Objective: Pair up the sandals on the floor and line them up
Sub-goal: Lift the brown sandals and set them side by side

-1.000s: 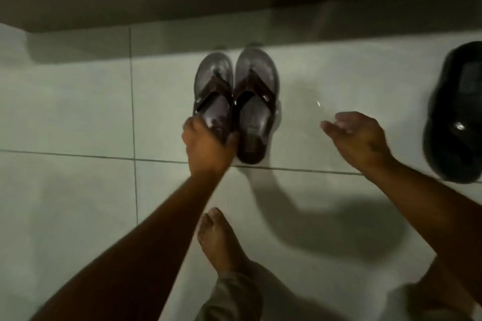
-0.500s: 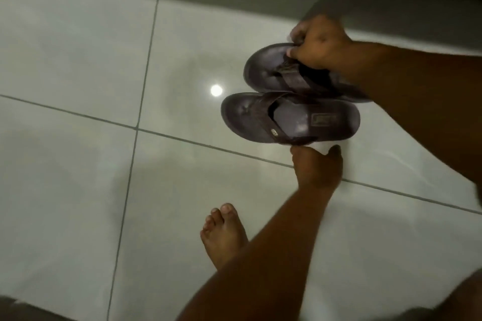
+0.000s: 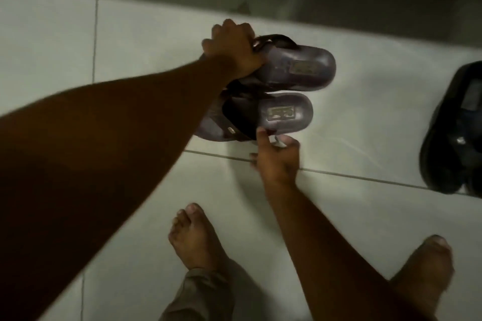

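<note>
On the pale tiled floor [image 3: 365,221], crossed by dark grout lines, everything is seen from above in dim light. A dark wall base is seen along the top edge. The frame is largely filled by two bare forearms reaching forward. Two dark brown sandals are laid side by side, touching, heels pointed right, each with a rectangular logo patch on the heel. The far sandal [image 3: 300,68] is gripped at its strap area by the left hand [image 3: 234,51], fingers curled closed around it; whether it is lifted or resting cannot be told. The near sandal [image 3: 268,117] is touched at its near edge by the right hand [image 3: 276,161], fingers loosely spread, forefinger on the sole edge, nothing clasped. A black shoe-like object [image 3: 453,133] is seen at the right edge, well apart from the pair, partly cut off. Two bare feet are seen at the bottom: the left foot [image 3: 193,237] near the centre with a khaki trouser cuff [image 3: 206,294] above it, the right foot [image 3: 425,268] at lower right, partly hidden by the right forearm. Some motion blur is present.
</note>
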